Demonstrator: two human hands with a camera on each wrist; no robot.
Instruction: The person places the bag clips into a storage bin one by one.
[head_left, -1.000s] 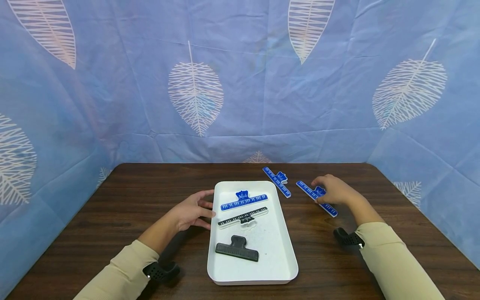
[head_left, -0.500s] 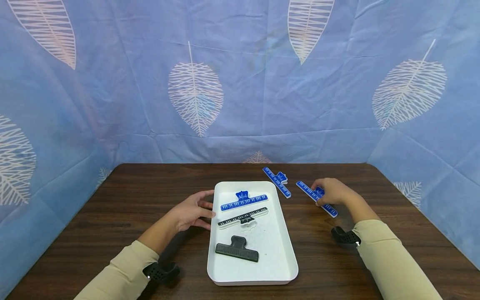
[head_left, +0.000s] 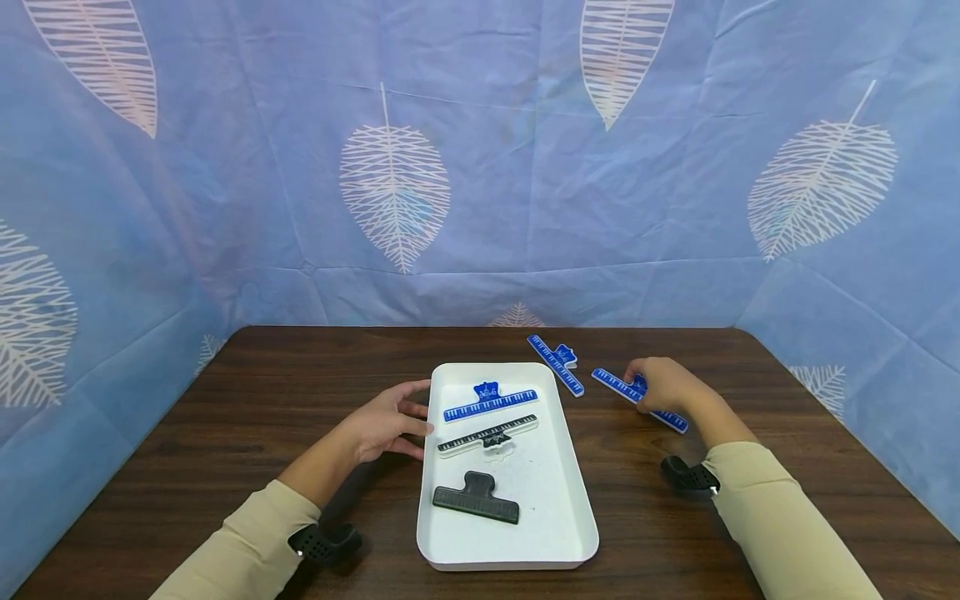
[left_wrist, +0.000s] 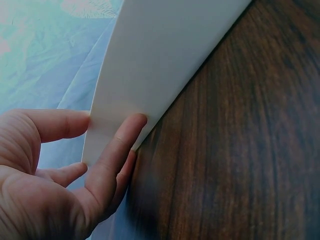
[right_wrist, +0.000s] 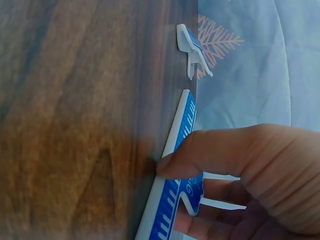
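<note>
In the head view my right hand (head_left: 663, 387) pinches a blue clip (head_left: 617, 383) printed with piano keys, at the right of the table. The right wrist view shows the thumb over the clip's white edge (right_wrist: 167, 140) and the other fingers behind its handle, partly hidden. My left hand (head_left: 386, 422) touches the left wall of a white tray (head_left: 581, 533) with spread, fairly straight fingers; in the left wrist view the fingertips (left_wrist: 137, 122) rest against the outside of that wall. Inside the tray lie a blue piano-key clip (head_left: 490, 405), a black-and-white one (head_left: 487, 436) and a plain black clip (head_left: 476, 500).
Another blue piano-key clip (head_left: 556, 364) lies on the dark wooden table (head_left: 315, 367), just beyond the tray's far right corner. A blue cloth (head_left: 487, 192) with white leaf prints hangs behind the table and along its sides.
My right hand has lowered and closed its fingers on the blue clip. The clip's near end has shifted slightly to the right. Left hand and tray keep their places.
</note>
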